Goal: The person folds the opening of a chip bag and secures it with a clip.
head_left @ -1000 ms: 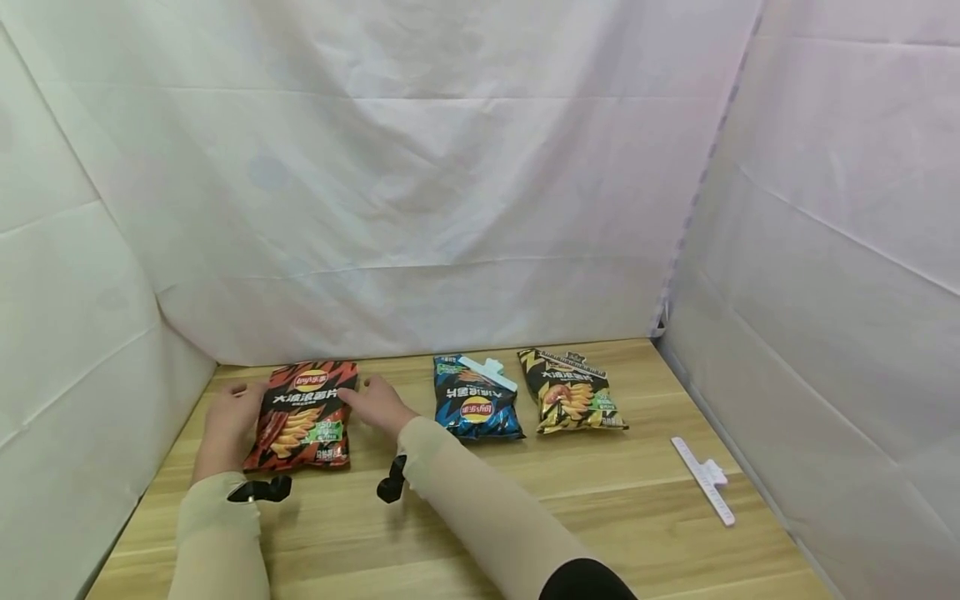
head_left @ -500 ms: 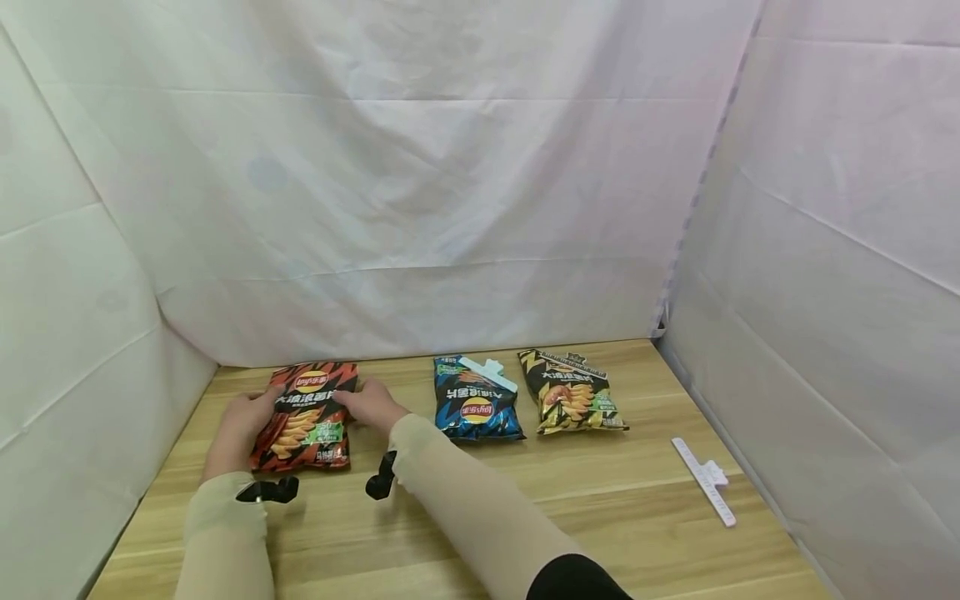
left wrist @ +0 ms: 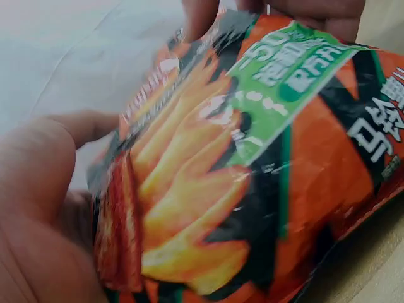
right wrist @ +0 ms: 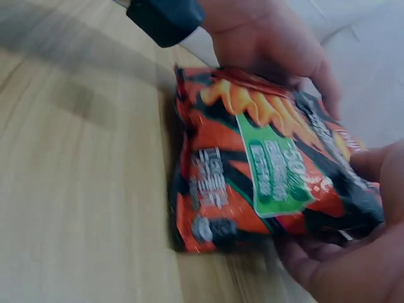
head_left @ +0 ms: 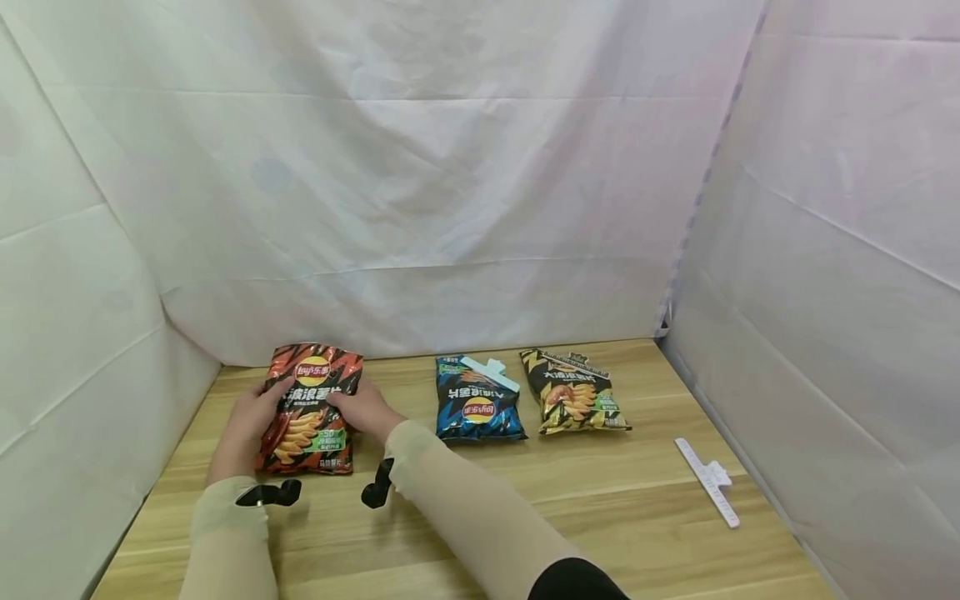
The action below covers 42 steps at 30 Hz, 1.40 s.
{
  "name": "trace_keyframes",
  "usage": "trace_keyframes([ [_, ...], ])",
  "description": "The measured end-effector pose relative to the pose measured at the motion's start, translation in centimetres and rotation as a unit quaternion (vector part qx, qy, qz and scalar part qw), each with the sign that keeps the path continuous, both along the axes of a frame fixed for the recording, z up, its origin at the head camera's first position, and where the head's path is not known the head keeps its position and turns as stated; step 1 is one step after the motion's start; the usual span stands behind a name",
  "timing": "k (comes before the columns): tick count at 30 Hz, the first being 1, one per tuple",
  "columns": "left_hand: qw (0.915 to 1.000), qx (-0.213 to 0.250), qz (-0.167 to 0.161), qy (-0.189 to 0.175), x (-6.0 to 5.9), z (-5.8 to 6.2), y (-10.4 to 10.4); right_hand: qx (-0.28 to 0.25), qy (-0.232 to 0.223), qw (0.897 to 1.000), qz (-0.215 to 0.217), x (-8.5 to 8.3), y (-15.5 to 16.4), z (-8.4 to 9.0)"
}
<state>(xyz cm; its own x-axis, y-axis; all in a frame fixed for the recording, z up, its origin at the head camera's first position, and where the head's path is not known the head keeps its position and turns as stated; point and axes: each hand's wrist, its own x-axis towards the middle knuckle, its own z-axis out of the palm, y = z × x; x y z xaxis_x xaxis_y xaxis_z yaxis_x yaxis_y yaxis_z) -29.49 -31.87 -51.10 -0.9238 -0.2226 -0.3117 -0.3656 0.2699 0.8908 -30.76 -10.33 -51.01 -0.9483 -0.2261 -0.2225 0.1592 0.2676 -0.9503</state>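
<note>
Both hands hold a red and black bag of potato chips (head_left: 313, 417) at the left of the table, its printed front facing up. My left hand (head_left: 251, 421) grips its left side with the thumb over the front. My right hand (head_left: 367, 408) grips the opposite side, thumb on the front and fingers tucked behind, as the right wrist view shows on the bag (right wrist: 252, 170). The top end of the bag is tilted up. Close up in the left wrist view, the chips printed on the bag (left wrist: 189, 189) fill the middle.
A blue chip bag (head_left: 476, 408) with a pale blue clip (head_left: 491, 373) lies right of the hands. Beyond it is a yellow and black chip bag (head_left: 573, 400) with a dark clip (head_left: 576, 363). A white clip (head_left: 707, 482) lies near the right edge. White cloth walls enclose the table.
The hands have moved inward from the red bag's edges to grip it more firmly. Its top end has risen and tilted up. The other bags and the white clip stay put.
</note>
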Motion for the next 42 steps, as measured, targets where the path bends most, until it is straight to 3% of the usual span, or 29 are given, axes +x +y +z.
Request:
trace_keyframes([
  [2,0.9991,0.039,-0.001,0.018,0.0,-0.1,0.0,-0.013,0.009,1.0,-0.011,0.2,0.0,0.1],
  [6,0.9924,0.112,-0.012,0.051,0.1,-0.2,0.0,-0.086,0.021,0.996,-0.03,0.4,0.0,0.2],
  [10,0.9861,0.146,-0.015,0.077,0.2,-0.2,0.1,-0.129,0.025,0.991,-0.039,0.5,0.0,0.4],
  [17,0.9749,0.201,-0.01,0.094,0.4,-0.2,0.3,-0.151,0.038,0.986,-0.052,0.7,0.1,0.6],
  [22,0.9693,0.228,-0.017,0.091,0.4,0.0,0.3,-0.158,0.049,0.986,-0.035,0.8,0.6,0.6],
  [30,0.9638,0.222,-0.072,0.129,1.6,1.5,1.4,-0.128,0.071,0.989,-0.01,1.5,3.1,1.7],
  [38,0.9431,0.195,-0.184,0.197,3.5,4.3,4.9,-0.125,0.09,0.987,0.036,2.9,8.4,3.8],
  [42,0.9389,0.15,-0.22,0.217,4.2,5.4,7.2,-0.116,0.095,0.987,0.058,3.5,11.7,4.6],
])
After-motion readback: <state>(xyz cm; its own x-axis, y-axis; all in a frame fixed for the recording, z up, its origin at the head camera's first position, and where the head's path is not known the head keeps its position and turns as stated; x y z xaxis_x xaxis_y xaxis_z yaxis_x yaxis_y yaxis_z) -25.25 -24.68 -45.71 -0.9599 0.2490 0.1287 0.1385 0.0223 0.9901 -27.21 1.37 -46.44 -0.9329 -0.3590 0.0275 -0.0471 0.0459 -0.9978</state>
